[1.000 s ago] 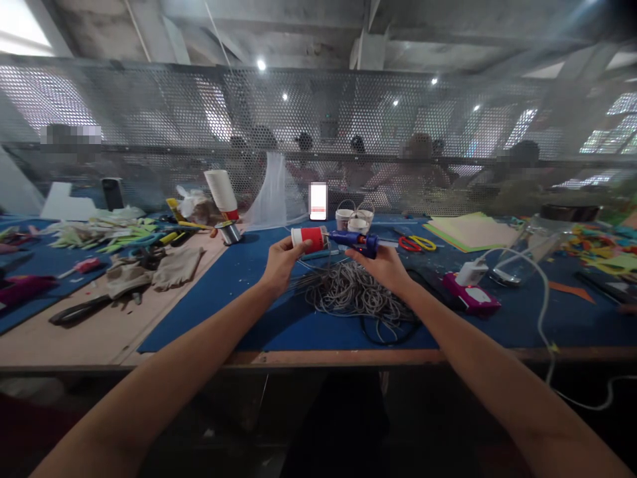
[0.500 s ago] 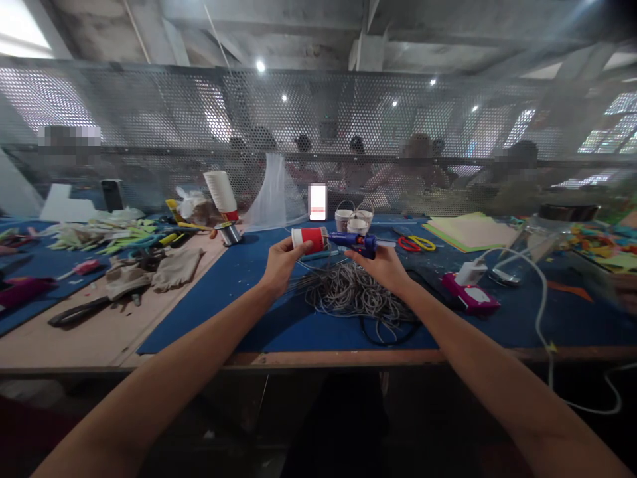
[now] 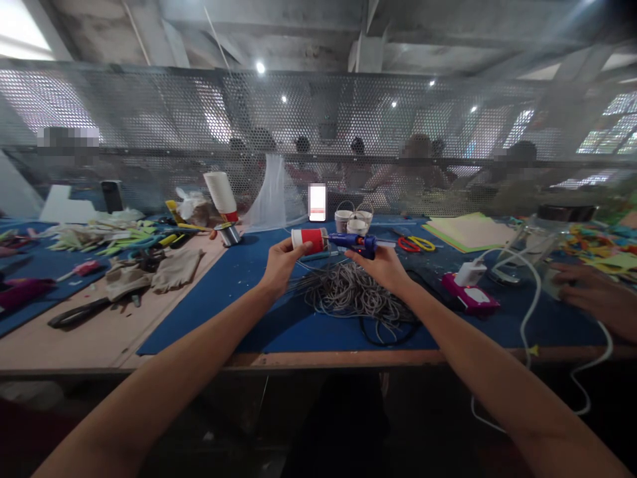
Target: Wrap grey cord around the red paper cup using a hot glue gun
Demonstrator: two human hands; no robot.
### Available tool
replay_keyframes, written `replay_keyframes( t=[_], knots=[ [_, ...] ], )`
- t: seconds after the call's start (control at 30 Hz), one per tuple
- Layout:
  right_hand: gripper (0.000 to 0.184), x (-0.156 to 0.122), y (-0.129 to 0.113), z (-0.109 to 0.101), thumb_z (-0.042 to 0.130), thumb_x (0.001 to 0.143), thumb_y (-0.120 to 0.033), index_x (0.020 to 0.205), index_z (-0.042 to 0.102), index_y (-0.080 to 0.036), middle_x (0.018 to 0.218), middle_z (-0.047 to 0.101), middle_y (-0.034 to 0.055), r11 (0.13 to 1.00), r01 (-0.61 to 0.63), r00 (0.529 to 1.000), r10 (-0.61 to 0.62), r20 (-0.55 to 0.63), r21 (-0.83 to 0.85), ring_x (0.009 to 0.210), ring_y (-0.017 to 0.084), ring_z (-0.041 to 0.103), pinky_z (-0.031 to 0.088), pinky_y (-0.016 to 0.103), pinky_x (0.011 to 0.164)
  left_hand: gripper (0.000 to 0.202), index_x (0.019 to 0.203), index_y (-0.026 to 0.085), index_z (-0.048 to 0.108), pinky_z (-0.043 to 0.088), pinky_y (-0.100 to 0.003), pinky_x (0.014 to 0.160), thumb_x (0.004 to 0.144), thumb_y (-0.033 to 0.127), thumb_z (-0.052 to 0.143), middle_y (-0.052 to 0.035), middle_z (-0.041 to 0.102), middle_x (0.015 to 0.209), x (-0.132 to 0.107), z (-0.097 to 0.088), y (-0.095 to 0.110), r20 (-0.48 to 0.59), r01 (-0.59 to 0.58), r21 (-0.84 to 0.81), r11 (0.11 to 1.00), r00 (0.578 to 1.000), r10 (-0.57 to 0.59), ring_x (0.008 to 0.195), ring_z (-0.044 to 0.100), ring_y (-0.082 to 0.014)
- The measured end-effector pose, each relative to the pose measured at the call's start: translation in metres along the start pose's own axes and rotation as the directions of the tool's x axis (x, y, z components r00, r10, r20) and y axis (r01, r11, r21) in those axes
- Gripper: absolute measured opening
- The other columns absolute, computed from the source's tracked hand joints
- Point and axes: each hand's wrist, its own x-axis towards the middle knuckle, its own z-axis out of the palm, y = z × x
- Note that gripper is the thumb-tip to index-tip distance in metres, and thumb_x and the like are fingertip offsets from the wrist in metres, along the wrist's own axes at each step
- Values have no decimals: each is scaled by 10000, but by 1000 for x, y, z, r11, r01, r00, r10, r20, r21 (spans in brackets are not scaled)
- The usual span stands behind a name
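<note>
A red and white paper cup point(image 3: 309, 239) is held on its side in the left hand point(image 3: 281, 263), fingers closed around its body, just above the middle of the bench point(image 3: 239, 292). A blue glue gun point(image 3: 354, 243) is gripped in the right hand point(image 3: 382, 268), with its nozzle pointed to 9 o'clock and set against the cup's end; whether the tip actually touches cannot be told. Both are held over a tangle of grey cord point(image 3: 354, 296) that is spread on the blue mat point(image 3: 223, 299), directly at 6 o'clock from the cup.

At 12 o'clock from the cup, a lit phone point(image 3: 317, 202) is stood upright against the perforated screen point(image 3: 318, 139), and small white cups with wire handles point(image 3: 354, 220) are seen just at 3 o'clock of it. Red and yellow scissors point(image 3: 417, 243) are laid at 3 o'clock from the glue gun, with green and yellow sheets point(image 3: 470, 232) beyond them. A pink and white device point(image 3: 470, 293) with a white plug point(image 3: 468, 272) is set near the right forearm, and a white cable point(image 3: 530, 312) is trailed from it over the bench edge. At far 3 o'clock another person's hand point(image 3: 590, 294) is rested on the mat. At 10 o'clock a stack of paper cups point(image 3: 221, 192) is leaned, and grey gloves point(image 3: 154, 271) are left at 9 o'clock
</note>
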Motion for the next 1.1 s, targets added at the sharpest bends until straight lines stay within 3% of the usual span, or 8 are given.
replay_keyframes(
  t=[0.4,0.57,0.87,1.1],
  knots=[
    [412,0,-5,-4,669,856,-570,1092,759,-244,1115,774,76,999,27,1000,-26,7,-47,1110,325,690,518,452,988,362,986,154,786,530,-352,868,698,365,843,-83,770,973,0,-1,-1,-22,36,-28,999,999,-36,867,688,-209],
    [377,-1,-7,-4,661,868,-557,1049,770,-245,1022,788,76,995,-7,1000,10,26,-101,1029,322,712,539,458,952,389,997,148,786,528,-347,855,680,364,855,-85,770,969,0,0,0,-15,41,-32,999,999,-42,868,683,-210],
    [366,-2,-3,-2,676,857,-568,961,782,-234,962,794,77,997,37,999,-38,-2,-67,977,333,728,551,459,911,397,1000,142,786,521,-359,865,687,377,851,-79,769,950,2,-3,-2,-13,22,-19,1000,1000,-23,859,674,-210],
    [408,-3,-7,-3,666,859,-583,1004,773,-217,970,791,87,998,49,999,-49,-10,-26,973,332,729,548,438,874,376,985,149,791,522,-381,870,700,389,841,-83,767,939,2,-2,-1,-23,-7,5,1000,1000,7,857,680,-217]
  ],
)
